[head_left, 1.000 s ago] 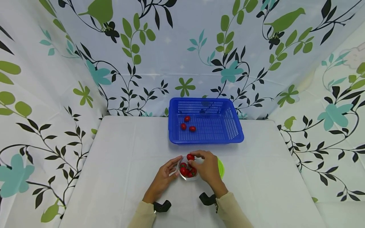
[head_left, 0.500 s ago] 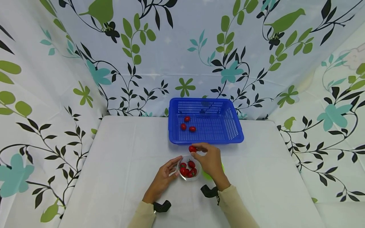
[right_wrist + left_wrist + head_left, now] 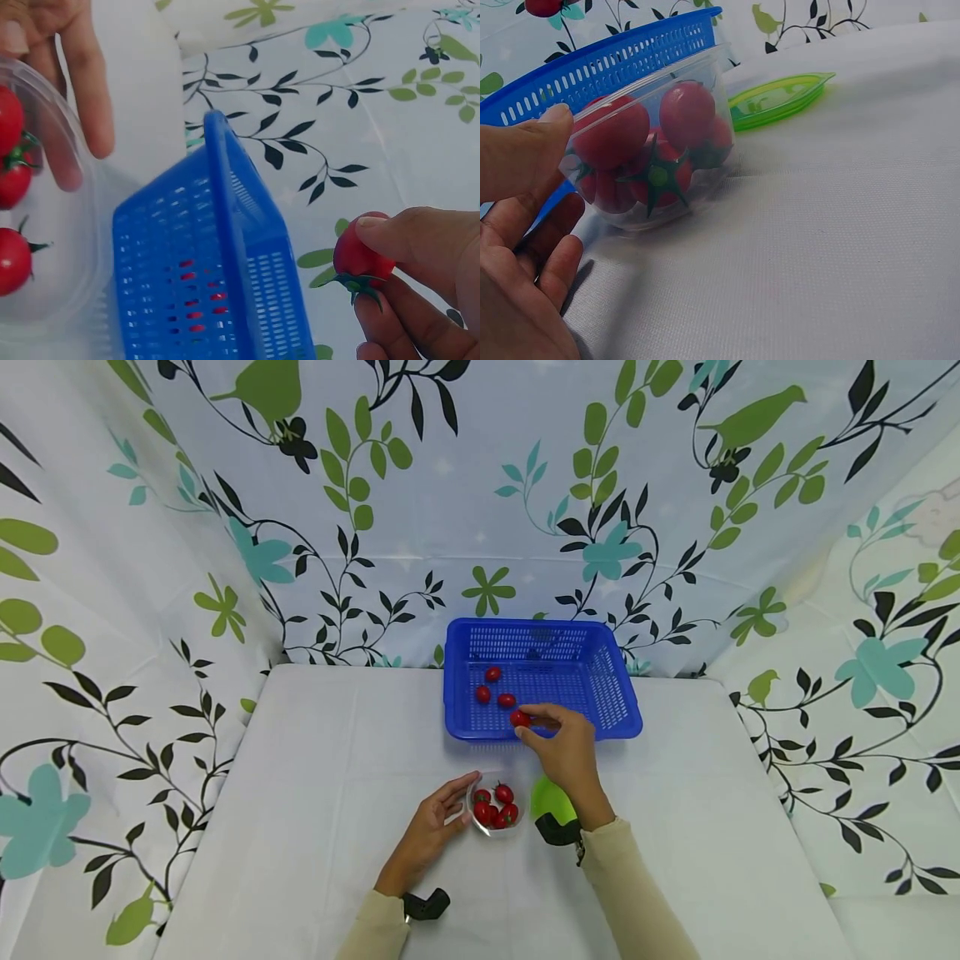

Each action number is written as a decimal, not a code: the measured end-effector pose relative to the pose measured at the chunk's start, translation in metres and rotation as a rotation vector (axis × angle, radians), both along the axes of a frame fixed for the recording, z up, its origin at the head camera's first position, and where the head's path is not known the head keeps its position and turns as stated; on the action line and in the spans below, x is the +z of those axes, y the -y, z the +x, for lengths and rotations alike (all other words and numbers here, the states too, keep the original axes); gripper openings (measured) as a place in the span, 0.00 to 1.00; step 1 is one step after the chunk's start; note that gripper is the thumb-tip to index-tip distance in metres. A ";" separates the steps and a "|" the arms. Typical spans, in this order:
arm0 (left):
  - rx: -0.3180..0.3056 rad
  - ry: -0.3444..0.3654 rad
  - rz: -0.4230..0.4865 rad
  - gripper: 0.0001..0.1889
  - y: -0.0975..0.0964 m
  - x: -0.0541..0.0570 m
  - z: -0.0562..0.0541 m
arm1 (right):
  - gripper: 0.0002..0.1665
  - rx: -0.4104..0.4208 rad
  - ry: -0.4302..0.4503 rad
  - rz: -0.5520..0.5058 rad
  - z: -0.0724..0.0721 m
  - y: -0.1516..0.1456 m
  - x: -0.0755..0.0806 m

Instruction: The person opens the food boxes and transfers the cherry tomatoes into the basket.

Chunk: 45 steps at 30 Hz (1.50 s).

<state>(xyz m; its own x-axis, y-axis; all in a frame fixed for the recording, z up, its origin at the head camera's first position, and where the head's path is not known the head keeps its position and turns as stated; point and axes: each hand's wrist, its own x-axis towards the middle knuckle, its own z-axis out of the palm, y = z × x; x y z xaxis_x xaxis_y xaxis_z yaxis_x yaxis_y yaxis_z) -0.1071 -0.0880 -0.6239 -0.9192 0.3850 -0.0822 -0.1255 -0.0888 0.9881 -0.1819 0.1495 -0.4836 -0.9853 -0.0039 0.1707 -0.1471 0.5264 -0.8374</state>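
Observation:
My right hand (image 3: pixel 570 750) pinches a cherry tomato (image 3: pixel 519 718) between thumb and fingers, over the front rim of the blue basket (image 3: pixel 581 681). A green calyx shows on this tomato in the right wrist view. Three more tomatoes (image 3: pixel 492 673) lie inside the basket, toward its left. At the left side of a clear plastic container (image 3: pixel 491 779), my left hand (image 3: pixel 433 825) holds it with thumb and fingers around its wall. Several red tomatoes (image 3: pixel 611 133) with green stems sit in that container, which stands on the table.
A bright green lid (image 3: pixel 551 797) lies on the white tablecloth (image 3: pixel 352 760) just right of the container, partly under my right wrist in the head view. Leaf-patterned fabric (image 3: pixel 420 510) hangs behind the basket and at both sides.
My right hand has carried the tomato up from the container, away from me and slightly rightward to the basket, uncovering more of the green lid. My left hand and the container stay put.

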 end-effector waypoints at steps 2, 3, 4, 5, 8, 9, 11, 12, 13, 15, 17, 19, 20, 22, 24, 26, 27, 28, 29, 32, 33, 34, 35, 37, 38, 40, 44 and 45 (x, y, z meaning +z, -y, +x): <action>-0.002 -0.006 0.003 0.31 0.000 0.000 0.000 | 0.19 -0.009 -0.001 0.005 -0.005 -0.002 0.002; -0.002 -0.007 0.004 0.31 0.001 0.000 0.000 | 0.19 -0.013 -0.002 0.011 -0.007 -0.002 0.003; -0.002 -0.008 0.004 0.32 0.001 0.000 0.000 | 0.19 -0.018 -0.002 0.015 -0.009 -0.003 0.004; 0.001 -0.005 0.004 0.32 0.001 -0.001 0.000 | 0.18 -0.023 -0.006 0.020 -0.012 -0.003 0.005; 0.003 -0.003 0.004 0.32 0.001 -0.002 0.000 | 0.18 -0.032 -0.013 0.039 -0.019 -0.004 0.007; 0.004 -0.001 0.004 0.31 0.001 -0.002 0.000 | 0.18 -0.033 -0.016 0.042 -0.021 -0.004 0.008; 0.002 -0.002 0.003 0.31 0.002 -0.002 0.000 | 0.18 -0.028 -0.021 0.045 -0.026 -0.004 0.010; 0.000 -0.003 0.003 0.31 0.002 -0.002 0.000 | 0.18 -0.022 -0.025 0.045 -0.029 -0.005 0.010; -0.001 -0.004 0.003 0.31 0.002 -0.003 0.000 | 0.18 -0.018 -0.030 0.046 -0.032 -0.005 0.011; -0.002 -0.004 0.004 0.31 0.002 -0.002 0.001 | 0.18 -0.009 -0.036 0.046 -0.037 -0.006 0.011; -0.004 -0.008 0.007 0.31 0.002 -0.003 0.001 | 0.17 -0.001 -0.040 0.055 -0.042 -0.007 0.012; -0.005 -0.006 0.011 0.31 0.003 -0.002 0.001 | 0.16 0.007 -0.037 0.059 -0.047 -0.007 0.013; -0.006 -0.009 0.014 0.31 0.003 -0.002 0.000 | 0.16 0.012 -0.033 0.061 -0.049 -0.007 0.013; -0.008 -0.014 0.017 0.31 0.003 -0.002 0.000 | 0.16 0.022 -0.020 0.068 -0.053 -0.007 0.014; -0.009 -0.024 0.018 0.31 0.003 -0.003 0.000 | 0.17 0.029 0.000 0.065 -0.057 -0.007 0.014; -0.009 -0.030 0.017 0.31 0.003 -0.004 0.000 | 0.17 0.030 0.016 0.069 -0.062 -0.007 0.014; -0.010 -0.031 0.017 0.31 0.003 -0.004 0.000 | 0.17 0.031 0.026 0.068 -0.064 -0.007 0.014; -0.011 -0.034 0.018 0.31 0.003 -0.004 0.000 | 0.17 0.030 0.034 0.069 -0.066 -0.006 0.014; -0.012 -0.038 0.019 0.31 0.003 -0.004 0.000 | 0.17 0.029 0.045 0.070 -0.068 -0.006 0.014; -0.014 -0.040 0.021 0.31 0.003 -0.002 0.000 | 0.17 0.029 0.080 0.079 -0.075 -0.005 0.014; -0.015 -0.042 0.023 0.31 0.003 -0.002 -0.001 | 0.16 0.033 0.093 0.080 -0.078 -0.005 0.014; -0.016 -0.045 0.023 0.31 0.003 -0.002 -0.001 | 0.16 0.036 0.105 0.084 -0.080 -0.005 0.013; -0.016 -0.047 0.024 0.31 0.003 -0.002 -0.001 | 0.16 0.038 0.115 0.089 -0.083 -0.005 0.013; -0.017 -0.047 0.025 0.31 0.003 -0.002 -0.001 | 0.16 0.047 0.130 0.093 -0.088 -0.004 0.012; -0.017 -0.046 0.025 0.31 0.003 -0.002 -0.001 | 0.15 0.052 0.134 0.095 -0.090 -0.003 0.011; -0.018 -0.046 0.023 0.31 0.002 -0.002 -0.001 | 0.15 0.057 0.146 0.105 -0.095 -0.002 0.011; -0.018 -0.047 0.022 0.31 0.002 -0.003 -0.001 | 0.15 0.070 0.172 0.116 -0.106 0.000 0.010; -0.018 -0.047 0.021 0.31 0.002 -0.003 -0.001 | 0.15 0.073 0.182 0.118 -0.108 0.001 0.010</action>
<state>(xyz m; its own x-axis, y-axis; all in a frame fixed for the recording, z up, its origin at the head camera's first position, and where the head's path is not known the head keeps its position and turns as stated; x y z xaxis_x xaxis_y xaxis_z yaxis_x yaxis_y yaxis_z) -0.1085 -0.0903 -0.6272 -0.9149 0.4024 -0.0305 -0.0803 -0.1074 0.9910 -0.2899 0.1490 -0.4741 -0.9962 -0.0852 -0.0156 -0.0403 0.6156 -0.7870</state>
